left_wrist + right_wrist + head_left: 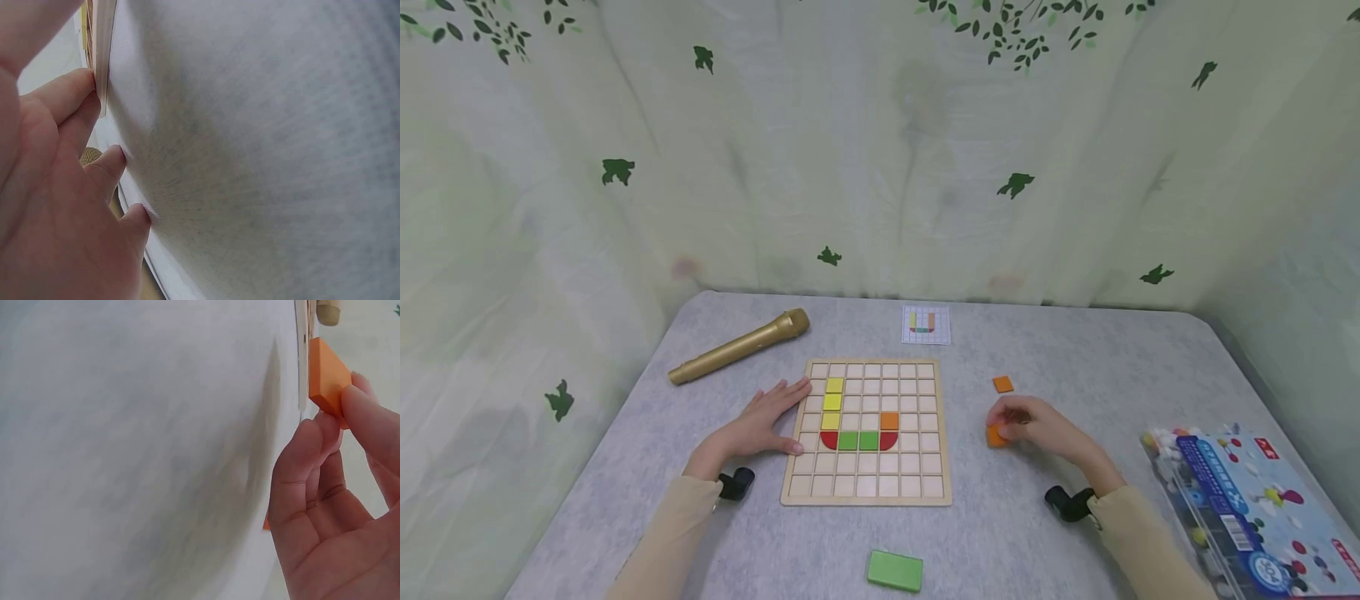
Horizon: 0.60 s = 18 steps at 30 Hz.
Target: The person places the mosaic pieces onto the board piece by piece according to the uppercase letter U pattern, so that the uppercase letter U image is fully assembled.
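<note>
A wooden grid board (868, 502) lies mid-table. On it, several yellow tiles (832, 402) form a column, two green tiles (858, 441) sit between two red rounded tiles (888, 440), and an orange tile (889, 420) lies above the right red one. My left hand (760, 423) rests at the board's left edge, fingers spread; in the left wrist view its fingertips (87, 78) touch the rim. To the right of the board, my right hand (1037, 427) pinches an orange square tile (329, 378) between thumb and fingers. Another orange tile (1003, 384) lies flat just beyond that hand.
A pattern card (926, 325) lies behind the board. A gold microphone (741, 346) rests at the back left. A green block (895, 571) is near the front. At the right stands a boxed set (1262, 508) with colourful pieces. A leaf-printed curtain (880, 167) hangs behind the table.
</note>
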Each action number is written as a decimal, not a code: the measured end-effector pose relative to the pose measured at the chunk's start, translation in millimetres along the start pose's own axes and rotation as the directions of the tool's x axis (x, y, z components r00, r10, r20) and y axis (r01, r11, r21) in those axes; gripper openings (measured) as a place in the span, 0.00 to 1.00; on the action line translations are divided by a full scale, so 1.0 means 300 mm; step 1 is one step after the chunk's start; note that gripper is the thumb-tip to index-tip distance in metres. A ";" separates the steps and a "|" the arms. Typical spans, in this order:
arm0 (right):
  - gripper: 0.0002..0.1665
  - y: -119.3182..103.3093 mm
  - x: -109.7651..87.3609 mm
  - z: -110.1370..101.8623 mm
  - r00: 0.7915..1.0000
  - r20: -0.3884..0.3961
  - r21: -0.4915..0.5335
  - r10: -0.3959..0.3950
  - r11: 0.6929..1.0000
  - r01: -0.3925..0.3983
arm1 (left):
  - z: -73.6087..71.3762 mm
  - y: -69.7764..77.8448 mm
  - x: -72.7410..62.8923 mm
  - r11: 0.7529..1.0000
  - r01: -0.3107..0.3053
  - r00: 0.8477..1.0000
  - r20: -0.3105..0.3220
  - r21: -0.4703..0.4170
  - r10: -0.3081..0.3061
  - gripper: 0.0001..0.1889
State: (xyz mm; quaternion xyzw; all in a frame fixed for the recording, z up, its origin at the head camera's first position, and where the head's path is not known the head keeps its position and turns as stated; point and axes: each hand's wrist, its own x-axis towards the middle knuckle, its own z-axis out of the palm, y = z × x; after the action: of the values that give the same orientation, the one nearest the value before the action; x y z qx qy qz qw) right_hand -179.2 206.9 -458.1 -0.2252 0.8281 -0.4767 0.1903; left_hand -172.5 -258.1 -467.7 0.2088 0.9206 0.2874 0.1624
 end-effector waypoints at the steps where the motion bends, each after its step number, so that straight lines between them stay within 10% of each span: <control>1: 0.07 -0.002 0.009 0.003 1.000 0.000 0.002 -0.008 1.000 0.008 | 0.000 0.000 0.000 1.000 0.000 1.000 0.000 0.000 0.000 0.55; 18: 0.09 -0.087 0.220 0.077 0.997 0.049 0.058 -0.060 0.997 0.057 | -0.001 0.004 0.000 1.000 0.003 1.000 0.003 0.000 -0.003 0.55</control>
State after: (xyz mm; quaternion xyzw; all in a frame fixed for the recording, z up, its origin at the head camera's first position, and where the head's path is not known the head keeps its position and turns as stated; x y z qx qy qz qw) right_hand -216.5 142.5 -452.9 -0.2557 0.8023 -0.4996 0.2034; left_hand -172.3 -257.4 -466.7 0.2078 0.9207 0.2867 0.1642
